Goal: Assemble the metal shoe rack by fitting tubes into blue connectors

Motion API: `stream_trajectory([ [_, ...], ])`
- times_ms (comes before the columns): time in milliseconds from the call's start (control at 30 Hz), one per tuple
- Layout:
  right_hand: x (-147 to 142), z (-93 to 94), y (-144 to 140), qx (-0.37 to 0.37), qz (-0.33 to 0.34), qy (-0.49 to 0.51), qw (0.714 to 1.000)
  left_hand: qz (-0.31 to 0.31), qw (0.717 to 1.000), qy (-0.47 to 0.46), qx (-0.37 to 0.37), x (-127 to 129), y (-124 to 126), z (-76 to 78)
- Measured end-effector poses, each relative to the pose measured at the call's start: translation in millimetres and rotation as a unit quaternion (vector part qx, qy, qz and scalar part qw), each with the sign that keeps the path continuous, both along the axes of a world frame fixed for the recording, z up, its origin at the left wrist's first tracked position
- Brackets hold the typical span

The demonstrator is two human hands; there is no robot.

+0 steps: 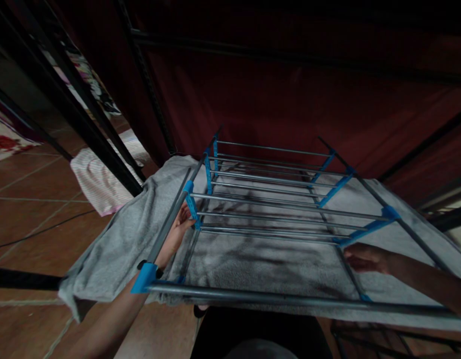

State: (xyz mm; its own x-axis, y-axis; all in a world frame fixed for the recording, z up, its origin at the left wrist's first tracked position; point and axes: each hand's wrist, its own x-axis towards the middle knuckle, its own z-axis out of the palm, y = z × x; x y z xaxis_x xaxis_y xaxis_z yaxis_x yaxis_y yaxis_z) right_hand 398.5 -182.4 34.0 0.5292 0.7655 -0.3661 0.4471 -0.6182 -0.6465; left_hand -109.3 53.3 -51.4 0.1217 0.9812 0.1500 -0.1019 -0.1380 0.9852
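A red curtain (253,99) hangs at twelve o'clock. Below it spreads a grey towel (120,244), with a metal rack (290,206) on it, spanning the centre to six o'clock. A striped cloth (98,184) lies at nine. At eight, the left hand (179,229), fingers half-curled, touches a blue bracket (192,208); whether it grips, I cannot tell. At four, the right hand (365,258), loosely bent, is just beside another bracket; its hold is unclear.

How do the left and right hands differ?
The left hand touches a left-side blue bracket; the right hand is beside the lower end of a right-side blue bracket, contact unclear. The left hand has a dark wristband; the right hand shows none. Both hands are bare.
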Motion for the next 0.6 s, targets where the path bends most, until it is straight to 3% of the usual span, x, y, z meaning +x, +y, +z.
stream_trajectory([
  [100,-26,-8.4,12,-0.058,0.065,0.137,0.987,-0.002,1.000,0.016,0.009,4,-4,13.0],
  [167,-67,-4.4,27,-0.044,0.216,0.136,0.966,-0.009,0.999,0.033,0.024,8,-6,19.2],
  [233,-115,6.0,44,0.071,0.358,0.031,0.931,-0.018,0.998,0.044,0.040,12,-6,21.6],
  [333,-180,17.9,75,0.168,0.495,-0.170,0.835,-0.032,0.997,0.043,0.052,15,-6,19.9],
  [367,-196,17.7,86,0.182,0.518,-0.218,0.807,-0.031,0.997,0.044,0.053,16,-5,18.8],
  [433,-220,10.7,110,0.193,0.528,-0.284,0.777,-0.024,0.997,0.050,0.053,18,-4,17.3],
  [600,-244,-13.7,162,0.143,0.512,-0.336,0.777,-0.003,0.996,0.070,0.048,23,-3,18.7],
])
